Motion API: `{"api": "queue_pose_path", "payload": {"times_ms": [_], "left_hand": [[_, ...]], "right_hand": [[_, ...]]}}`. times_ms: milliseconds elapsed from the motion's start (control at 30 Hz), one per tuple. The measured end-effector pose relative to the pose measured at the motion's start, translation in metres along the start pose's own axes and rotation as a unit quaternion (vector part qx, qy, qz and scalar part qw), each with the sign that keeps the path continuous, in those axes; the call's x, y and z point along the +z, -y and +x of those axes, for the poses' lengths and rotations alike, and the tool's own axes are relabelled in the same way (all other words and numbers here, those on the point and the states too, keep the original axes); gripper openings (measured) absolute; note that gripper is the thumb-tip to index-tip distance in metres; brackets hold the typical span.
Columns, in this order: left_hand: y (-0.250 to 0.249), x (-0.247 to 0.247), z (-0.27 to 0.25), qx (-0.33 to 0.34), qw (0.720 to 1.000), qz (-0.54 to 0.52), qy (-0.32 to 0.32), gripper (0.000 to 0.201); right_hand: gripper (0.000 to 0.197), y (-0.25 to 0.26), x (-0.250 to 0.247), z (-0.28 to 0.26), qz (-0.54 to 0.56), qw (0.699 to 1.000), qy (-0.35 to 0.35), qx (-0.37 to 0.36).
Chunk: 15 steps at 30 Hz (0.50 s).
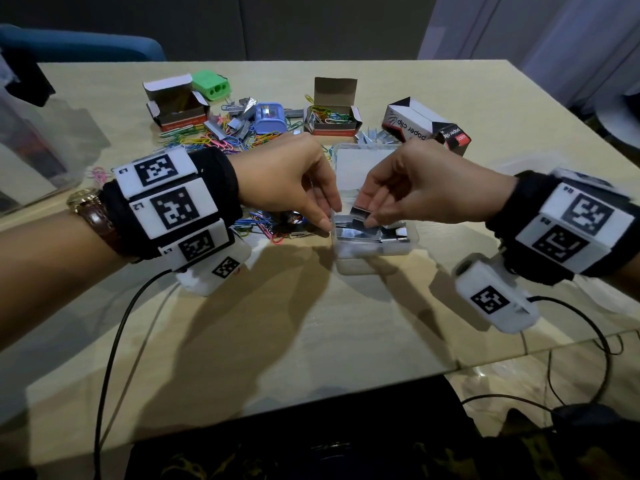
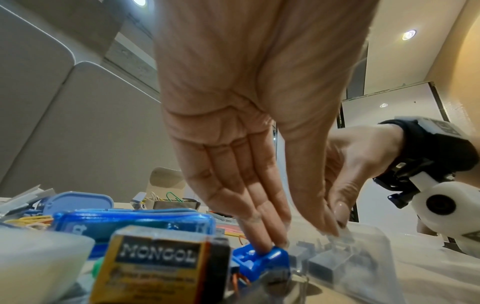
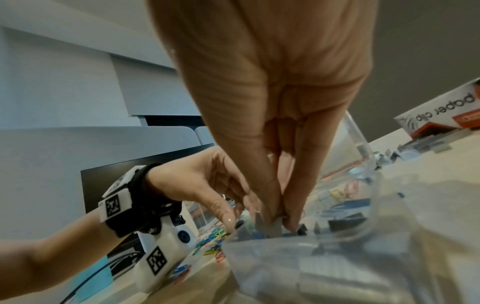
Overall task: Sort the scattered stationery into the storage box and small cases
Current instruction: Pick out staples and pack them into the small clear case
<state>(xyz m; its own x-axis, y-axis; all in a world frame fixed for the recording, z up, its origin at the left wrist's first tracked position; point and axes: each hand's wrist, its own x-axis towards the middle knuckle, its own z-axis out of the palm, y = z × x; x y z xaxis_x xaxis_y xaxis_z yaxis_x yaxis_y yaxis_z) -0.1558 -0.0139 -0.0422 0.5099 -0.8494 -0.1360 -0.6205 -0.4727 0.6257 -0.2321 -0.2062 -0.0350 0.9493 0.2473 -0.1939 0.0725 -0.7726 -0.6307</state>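
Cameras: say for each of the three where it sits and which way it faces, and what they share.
Head: worn on the head, looks forward and down at the table; shows both forearms, left hand, right hand over the clear case.
Left wrist: under the left wrist, looks along the palm to the fingertips at the case's edge; the right hand shows beyond.
Right wrist: under the right wrist, looks along the fingers pinching a staple strip.
All three share the clear case and both hands.
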Motion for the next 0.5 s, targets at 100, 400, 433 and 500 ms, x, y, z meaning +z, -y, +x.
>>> {"api": "queue_pose_path", "payload": {"times_ms": [100, 400, 433, 500], "left_hand": [[0.0009, -0.0001, 0.0000, 0.000, 1.000, 0.000, 0.002, 0.030], [0.0006, -0.0006, -0.0013, -0.001, 1.000, 0.001, 0.001, 0.031], [0.0006, -0.0005, -0.0015, 0.000, 1.000, 0.002, 0.001, 0.031], [0.0007, -0.0008, -0.0016, -0.001, 1.000, 0.002, 0.001, 0.031]], "right_hand": [[0.016, 0.0029, 0.0009, -0.0013, 0.002, 1.000, 0.016, 0.012], [0.011, 0.0041, 0.0074, -0.0024, 0.013, 1.000, -0.011, 0.019], [0.011, 0.0034, 0.0075, -0.0026, 0.020, 0.999, -0.011, 0.022], [0.011, 0.0024, 0.0080, -0.0029, 0.026, 0.999, -0.003, 0.026]]}}
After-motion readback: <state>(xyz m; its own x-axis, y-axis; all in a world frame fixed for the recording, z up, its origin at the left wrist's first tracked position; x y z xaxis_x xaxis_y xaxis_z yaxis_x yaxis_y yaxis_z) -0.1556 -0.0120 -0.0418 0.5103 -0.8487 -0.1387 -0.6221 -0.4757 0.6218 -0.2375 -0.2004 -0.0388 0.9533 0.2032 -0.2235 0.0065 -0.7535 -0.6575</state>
